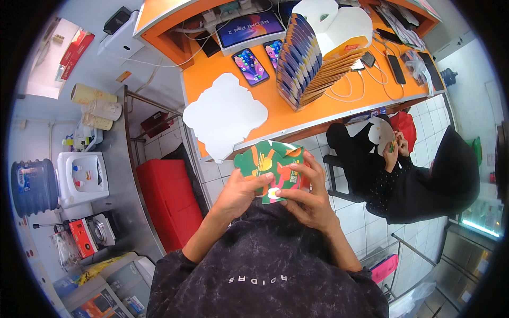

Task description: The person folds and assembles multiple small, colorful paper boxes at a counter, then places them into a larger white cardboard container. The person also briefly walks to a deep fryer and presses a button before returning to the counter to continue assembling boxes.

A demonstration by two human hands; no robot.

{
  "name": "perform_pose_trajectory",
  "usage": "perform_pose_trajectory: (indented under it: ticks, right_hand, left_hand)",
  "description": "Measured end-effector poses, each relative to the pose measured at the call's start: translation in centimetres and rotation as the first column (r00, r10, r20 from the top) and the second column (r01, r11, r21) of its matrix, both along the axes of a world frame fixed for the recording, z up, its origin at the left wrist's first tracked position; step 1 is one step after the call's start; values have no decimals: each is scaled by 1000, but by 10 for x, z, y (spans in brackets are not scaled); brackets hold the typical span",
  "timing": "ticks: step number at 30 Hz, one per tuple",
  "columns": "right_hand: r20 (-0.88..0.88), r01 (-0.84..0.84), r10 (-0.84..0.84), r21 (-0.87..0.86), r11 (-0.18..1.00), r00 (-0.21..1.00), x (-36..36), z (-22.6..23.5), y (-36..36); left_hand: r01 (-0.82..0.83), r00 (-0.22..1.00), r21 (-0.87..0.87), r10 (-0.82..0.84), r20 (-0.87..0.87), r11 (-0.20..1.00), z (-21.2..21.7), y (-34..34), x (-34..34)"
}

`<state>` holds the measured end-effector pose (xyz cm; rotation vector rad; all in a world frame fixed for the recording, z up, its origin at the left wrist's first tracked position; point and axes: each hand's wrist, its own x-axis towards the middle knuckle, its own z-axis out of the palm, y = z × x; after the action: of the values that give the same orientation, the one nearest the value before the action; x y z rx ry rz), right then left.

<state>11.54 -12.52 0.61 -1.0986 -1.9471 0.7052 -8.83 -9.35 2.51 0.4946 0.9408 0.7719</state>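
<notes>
Two hands hold one green printed carton (269, 168) in the air, just off the near edge of the orange counter (286, 114).

The left hand (239, 192) grips the carton's lower left side, fingers curled over its face; the right hand (310, 196) closes on its right side, fingers laid across the front and thumb underneath. The carton sits between the two, above the person's dark shirt. On the counter, a flat white blank (224, 116) lies at the near left corner, and a fanned stack of folded cartons (307, 58) stands toward the middle. Another person (395, 175) sits to the right, well apart.
</notes>
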Motion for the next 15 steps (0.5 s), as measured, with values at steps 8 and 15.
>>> perform_pose_trajectory:
  ticks: [8,15]
  right_hand:
    - [-172,217,-232,-103,971,957,-11,3,-4]
    - [-263,280,-355,-284,917,897,-22,14,-8]
  left_hand:
    - [-137,991,94,137,6,986,6,-14,16]
    - [-188,981,115,181,73,975,7,-15,21]
